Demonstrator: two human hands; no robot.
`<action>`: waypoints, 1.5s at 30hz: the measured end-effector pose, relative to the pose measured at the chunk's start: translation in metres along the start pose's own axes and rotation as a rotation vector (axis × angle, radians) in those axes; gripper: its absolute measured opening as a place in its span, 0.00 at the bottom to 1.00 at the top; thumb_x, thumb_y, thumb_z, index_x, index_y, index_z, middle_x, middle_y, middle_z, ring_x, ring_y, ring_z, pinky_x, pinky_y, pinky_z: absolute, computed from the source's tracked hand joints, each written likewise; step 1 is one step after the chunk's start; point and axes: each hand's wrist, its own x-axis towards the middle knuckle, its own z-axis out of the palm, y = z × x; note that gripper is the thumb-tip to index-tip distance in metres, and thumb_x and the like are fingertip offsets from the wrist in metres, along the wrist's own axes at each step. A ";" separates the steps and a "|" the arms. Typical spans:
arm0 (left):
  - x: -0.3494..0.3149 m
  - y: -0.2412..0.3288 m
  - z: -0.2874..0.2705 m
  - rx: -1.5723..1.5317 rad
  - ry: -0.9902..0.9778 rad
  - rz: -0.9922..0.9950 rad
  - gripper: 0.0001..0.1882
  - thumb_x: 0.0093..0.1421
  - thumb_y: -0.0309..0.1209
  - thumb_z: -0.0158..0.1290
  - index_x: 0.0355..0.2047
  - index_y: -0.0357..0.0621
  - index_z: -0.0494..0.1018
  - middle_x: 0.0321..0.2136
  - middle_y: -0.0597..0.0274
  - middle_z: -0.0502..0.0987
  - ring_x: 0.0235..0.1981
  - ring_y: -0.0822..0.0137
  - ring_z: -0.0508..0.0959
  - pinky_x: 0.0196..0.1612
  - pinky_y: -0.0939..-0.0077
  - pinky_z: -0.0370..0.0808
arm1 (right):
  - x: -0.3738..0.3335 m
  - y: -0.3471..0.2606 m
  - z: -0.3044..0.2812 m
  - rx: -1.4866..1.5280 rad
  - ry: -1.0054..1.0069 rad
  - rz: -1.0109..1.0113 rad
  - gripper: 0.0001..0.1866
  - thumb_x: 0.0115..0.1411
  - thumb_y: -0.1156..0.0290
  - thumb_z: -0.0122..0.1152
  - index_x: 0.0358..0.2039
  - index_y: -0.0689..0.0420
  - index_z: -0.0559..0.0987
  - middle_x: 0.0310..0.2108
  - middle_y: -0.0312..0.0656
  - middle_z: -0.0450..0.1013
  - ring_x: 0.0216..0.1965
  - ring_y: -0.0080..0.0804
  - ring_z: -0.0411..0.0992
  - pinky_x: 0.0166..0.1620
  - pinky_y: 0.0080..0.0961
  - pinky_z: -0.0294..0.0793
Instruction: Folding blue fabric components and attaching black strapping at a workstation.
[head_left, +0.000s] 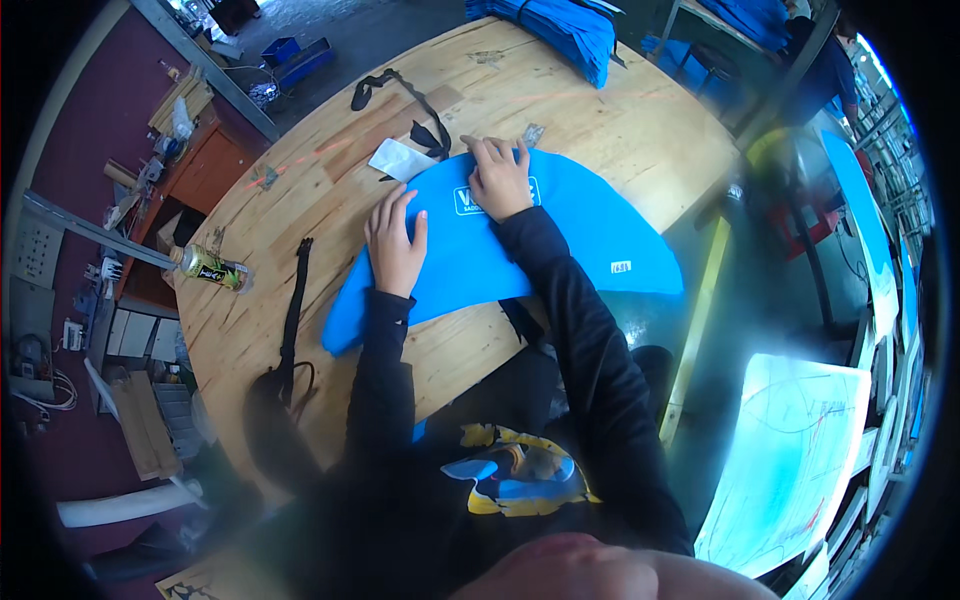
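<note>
A bright blue, fan-shaped panel (590,235) of smooth sheet material lies across the near side of the wooden table, its right end sticking out past the edge. It carries a white printed emblem and a small white label (621,267). My left hand (397,243) rests on its left part, fingers stretched and thumb apart. Near the far curved edge, beside the emblem, my right hand (503,180) lies on the panel with its fingers slightly bent and spread. Whether those fingertips hook over the edge is hard to see. A whitish sheet (401,159) lies just beyond my hands.
Black straps (428,118) lie beyond the panel, and another strap (296,310) lies left of it. A bottle (214,268) lies at the table's left edge. Stacked blue pieces (560,35) sit at the far edge. A marked white board (785,460) stands at right.
</note>
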 end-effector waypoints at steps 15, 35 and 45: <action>-0.004 -0.001 0.008 0.186 -0.100 -0.080 0.30 0.65 0.42 0.50 0.65 0.48 0.60 0.59 0.52 0.68 0.64 0.50 0.62 0.66 0.29 0.40 | 0.000 -0.002 0.001 -0.030 0.038 -0.147 0.32 0.50 0.78 0.58 0.57 0.41 0.72 0.44 0.33 0.72 0.55 0.37 0.66 0.63 0.63 0.53; -0.004 0.005 0.000 0.111 -0.029 -0.019 0.24 0.64 0.38 0.51 0.59 0.48 0.68 0.52 0.58 0.74 0.57 0.55 0.67 0.59 0.55 0.60 | 0.002 -0.001 -0.004 0.097 0.025 -0.193 0.07 0.51 0.71 0.65 0.32 0.48 0.78 0.34 0.32 0.72 0.46 0.35 0.69 0.58 0.46 0.58; -0.003 0.007 -0.004 0.077 0.015 0.044 0.15 0.64 0.35 0.51 0.50 0.50 0.75 0.50 0.63 0.75 0.57 0.55 0.68 0.59 0.58 0.62 | 0.004 -0.009 -0.014 0.087 0.124 -0.217 0.10 0.52 0.65 0.67 0.34 0.49 0.79 0.31 0.34 0.70 0.42 0.36 0.69 0.55 0.42 0.59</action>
